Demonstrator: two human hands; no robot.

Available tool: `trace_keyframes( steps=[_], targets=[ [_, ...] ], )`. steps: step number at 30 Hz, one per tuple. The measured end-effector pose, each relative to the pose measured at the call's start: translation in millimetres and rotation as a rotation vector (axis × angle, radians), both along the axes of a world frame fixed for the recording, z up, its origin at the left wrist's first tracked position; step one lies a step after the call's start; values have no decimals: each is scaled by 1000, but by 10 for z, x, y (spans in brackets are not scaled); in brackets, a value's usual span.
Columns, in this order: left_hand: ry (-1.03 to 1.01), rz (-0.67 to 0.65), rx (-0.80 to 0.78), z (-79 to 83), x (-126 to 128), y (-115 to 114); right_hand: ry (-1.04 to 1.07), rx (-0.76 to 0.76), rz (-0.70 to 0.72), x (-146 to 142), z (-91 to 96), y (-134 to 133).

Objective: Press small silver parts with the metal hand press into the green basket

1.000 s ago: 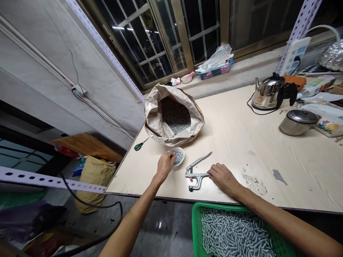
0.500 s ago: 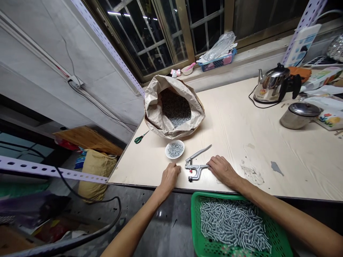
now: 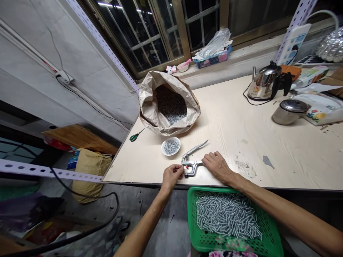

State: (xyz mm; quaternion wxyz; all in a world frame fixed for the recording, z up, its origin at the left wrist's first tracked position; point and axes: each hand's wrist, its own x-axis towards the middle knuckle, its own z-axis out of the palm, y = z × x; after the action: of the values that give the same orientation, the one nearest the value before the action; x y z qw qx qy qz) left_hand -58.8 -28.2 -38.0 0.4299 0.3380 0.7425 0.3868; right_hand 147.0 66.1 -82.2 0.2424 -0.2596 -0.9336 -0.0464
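Grey snap pliers lie on the table near its front edge, their upper handle raised and the jaws apart, with a red part in the jaw. My right hand grips the end of the lower handle. At the jaw side, my left hand is closed in a pinch; whatever is between the fingertips is too small to make out. A white bowl of small metal pieces stands just beyond the pliers. In front of the table edge, a green basket is filled with short metal screws or pins.
Behind the bowl stands an open paper sack of metal pieces. Green-handled scissors lie to the left. A steel kettle and a lidded steel pot stand at the right. A wooden table carries these.
My left hand has moved right and up to the pliers' jaw, its fingers now in a pinch. My right hand stays on the lower handle. The view has shifted slightly.
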Motion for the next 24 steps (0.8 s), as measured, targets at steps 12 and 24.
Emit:
trace_keyframes(
  steps=[12,24],
  targets=[
    [155,-36,26,0,89,-79,17,140,-3,67,134,-114],
    [509,-188,10,32,133,-30,10,129,-17,75,128,-121]
  ],
)
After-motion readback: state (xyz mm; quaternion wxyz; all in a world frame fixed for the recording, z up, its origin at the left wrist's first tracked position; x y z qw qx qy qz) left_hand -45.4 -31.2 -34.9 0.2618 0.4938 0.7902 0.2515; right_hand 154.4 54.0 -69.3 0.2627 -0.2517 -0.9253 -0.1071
